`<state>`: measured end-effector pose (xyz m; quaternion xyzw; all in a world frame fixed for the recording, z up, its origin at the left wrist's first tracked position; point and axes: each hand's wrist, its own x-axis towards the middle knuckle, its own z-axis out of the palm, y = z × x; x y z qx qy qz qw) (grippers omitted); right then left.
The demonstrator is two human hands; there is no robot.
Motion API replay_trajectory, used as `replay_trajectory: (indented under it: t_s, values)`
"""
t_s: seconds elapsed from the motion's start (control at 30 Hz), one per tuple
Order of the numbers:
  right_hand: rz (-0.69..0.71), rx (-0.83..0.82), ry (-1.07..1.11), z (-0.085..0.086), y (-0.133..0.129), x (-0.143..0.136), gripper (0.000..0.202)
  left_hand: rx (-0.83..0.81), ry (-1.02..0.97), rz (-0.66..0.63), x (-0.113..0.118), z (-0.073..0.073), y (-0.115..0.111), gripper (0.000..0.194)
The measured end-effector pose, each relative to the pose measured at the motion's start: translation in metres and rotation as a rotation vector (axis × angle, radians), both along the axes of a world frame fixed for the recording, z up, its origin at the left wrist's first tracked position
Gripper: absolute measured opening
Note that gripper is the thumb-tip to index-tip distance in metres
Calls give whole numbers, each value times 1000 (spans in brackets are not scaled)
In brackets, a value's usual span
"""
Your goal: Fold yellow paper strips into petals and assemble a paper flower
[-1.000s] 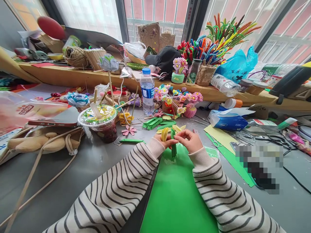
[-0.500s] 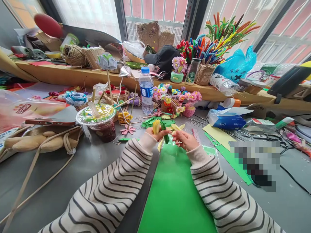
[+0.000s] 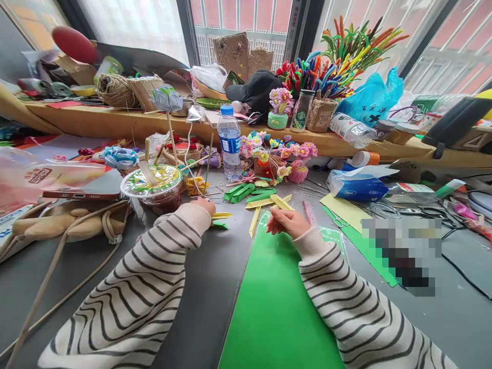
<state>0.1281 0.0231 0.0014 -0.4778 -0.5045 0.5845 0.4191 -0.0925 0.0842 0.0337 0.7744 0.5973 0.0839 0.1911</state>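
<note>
My left hand (image 3: 205,206) is low over the table, just right of the lidded cup (image 3: 151,183). Its fingers are mostly hidden by the hand and cuff. A folded yellow paper strip (image 3: 222,216) and a green paper strip (image 3: 220,225) stick out beside it; whether it grips them is unclear. Over the green mat (image 3: 282,302), my right hand (image 3: 286,222) is closed with fingers curled, and nothing shows in it. Just behind it lie several folded yellow paper strips (image 3: 253,221). Folded green paper strips (image 3: 239,193) lie farther back.
A water bottle (image 3: 229,146) stands behind the paper strips, near crocheted flowers (image 3: 294,154). To the right are green scissors (image 3: 338,219), coloured sheets (image 3: 359,241) and a blue tissue pack (image 3: 357,184). A phone (image 3: 81,193) rests on a bag at left. A cluttered ledge (image 3: 154,120) runs behind.
My left hand, which held yellow and green folded paper up by the right hand, has moved left and down beside the cup. The right hand stays near its place, fingers curled.
</note>
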Motion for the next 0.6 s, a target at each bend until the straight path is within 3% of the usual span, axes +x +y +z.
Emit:
replay_trajectory:
  t_s: [0.17,0.27,0.37,0.4,0.5,0.6]
  values:
    - [18,-20,-15,0,1,1,40,-25,261,69,19,10,0,24]
    - [22,30,-65,0,-1,-1,34,7,249,55,25,24,-8,13]
    - [14,167,-125,4,-3,-5,30,99,28,-12,35,33,-24,23]
    - [0,211,-133,5,-3,-5,31,109,-174,4,41,34,-29,25]
    - [-77,286,-113,8,-4,-3,32,-45,-696,30,60,28,-41,28]
    - [-152,284,-49,8,-2,0,26,-229,-936,66,77,19,-43,28]
